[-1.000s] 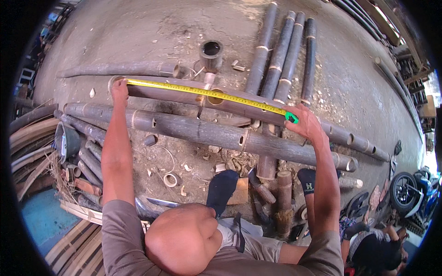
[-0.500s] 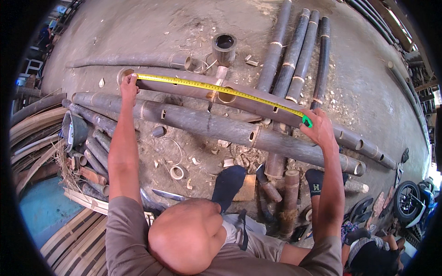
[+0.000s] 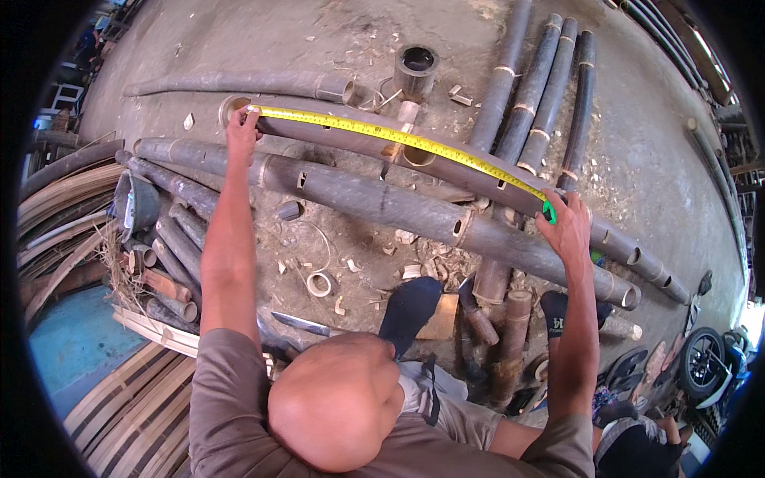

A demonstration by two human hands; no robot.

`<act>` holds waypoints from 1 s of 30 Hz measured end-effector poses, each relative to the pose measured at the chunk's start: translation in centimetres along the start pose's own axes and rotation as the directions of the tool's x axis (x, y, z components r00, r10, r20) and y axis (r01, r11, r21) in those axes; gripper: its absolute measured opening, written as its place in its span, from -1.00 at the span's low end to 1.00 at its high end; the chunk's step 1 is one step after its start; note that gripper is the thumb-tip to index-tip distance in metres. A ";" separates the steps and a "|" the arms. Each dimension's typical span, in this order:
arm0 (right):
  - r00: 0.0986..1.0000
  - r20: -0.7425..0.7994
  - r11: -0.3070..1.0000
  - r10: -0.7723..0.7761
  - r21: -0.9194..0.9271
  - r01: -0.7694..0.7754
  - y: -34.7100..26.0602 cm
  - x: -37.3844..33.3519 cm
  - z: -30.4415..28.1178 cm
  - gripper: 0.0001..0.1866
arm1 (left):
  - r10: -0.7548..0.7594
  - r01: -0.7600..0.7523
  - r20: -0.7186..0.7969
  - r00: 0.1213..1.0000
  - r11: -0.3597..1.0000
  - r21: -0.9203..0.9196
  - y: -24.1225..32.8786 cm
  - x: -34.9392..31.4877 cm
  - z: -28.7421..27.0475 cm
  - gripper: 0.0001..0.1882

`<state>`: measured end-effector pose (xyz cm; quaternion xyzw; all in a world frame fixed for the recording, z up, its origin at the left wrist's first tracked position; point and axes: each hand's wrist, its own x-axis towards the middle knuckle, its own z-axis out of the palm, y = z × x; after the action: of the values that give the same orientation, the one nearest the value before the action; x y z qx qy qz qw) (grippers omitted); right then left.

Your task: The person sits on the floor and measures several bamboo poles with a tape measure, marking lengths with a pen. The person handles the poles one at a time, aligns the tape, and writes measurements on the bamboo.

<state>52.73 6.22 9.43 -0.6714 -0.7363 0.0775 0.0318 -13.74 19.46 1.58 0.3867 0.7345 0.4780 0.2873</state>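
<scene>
Wkshp — bamboo poles (image 3: 524, 105), meas. tape (image 3: 382, 131), chips (image 3: 434, 268)

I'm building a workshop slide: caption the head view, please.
Yellow tape along a bamboo pole: left hand at the tape's end, right hand on its green case.

Yellow tape blade (image 3: 378, 130) with black markings, green tape case (image 3: 550, 212), brown bamboo pole (image 3: 319, 138), blue surface (image 3: 72, 350), dark sock (image 3: 410, 312)

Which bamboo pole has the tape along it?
The middle bamboo pole of the three long ones lying crosswise: the yellow tape measure stretches along it from left hand to right hand. The other poles carry none.
</scene>
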 end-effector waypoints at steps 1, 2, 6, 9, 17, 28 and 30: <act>1.000 -0.016 1.000 0.008 -0.001 -0.008 -0.2 -0.3 0.3 -0.40 | 0.003 -0.002 -0.005 1.000 1.000 0.008 0.0 -0.1 0.0 -0.52; 0.999 -0.033 1.000 0.017 -0.002 -0.017 -0.3 -0.7 0.6 -0.39 | 0.005 -0.005 -0.010 1.000 1.000 0.016 -0.1 -0.2 0.1 -0.52; 0.993 -0.122 1.000 -0.004 -0.009 0.003 -0.2 -1.7 1.7 -0.39 | 0.030 -0.030 0.005 1.000 0.999 0.009 -0.3 -0.4 0.3 -0.53; 0.989 -0.145 1.000 0.001 0.010 0.001 -0.6 -2.4 2.2 -0.39 | 0.056 -0.056 -0.015 0.998 0.998 -0.021 -0.6 -0.4 0.1 -0.53; 0.987 -0.158 0.999 0.041 -0.009 -0.043 -0.7 -2.4 2.5 -0.38 | 0.053 -0.053 -0.002 0.999 0.998 -0.014 -0.2 -0.2 0.7 -0.51; 0.983 -0.183 1.000 0.011 -0.002 -0.012 -0.7 -2.3 2.8 -0.39 | 0.078 -0.078 -0.027 0.997 0.997 0.026 -0.3 -0.2 0.5 -0.52; 0.981 -0.192 1.000 0.002 0.001 -0.002 -0.5 -2.4 2.8 -0.39 | 0.061 -0.061 -0.021 0.998 0.998 0.002 -0.5 -0.1 0.6 -0.53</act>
<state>52.00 3.62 6.84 -0.6766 -0.7290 0.0126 0.1030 -13.40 19.54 0.93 0.4041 0.7257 0.4899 0.2646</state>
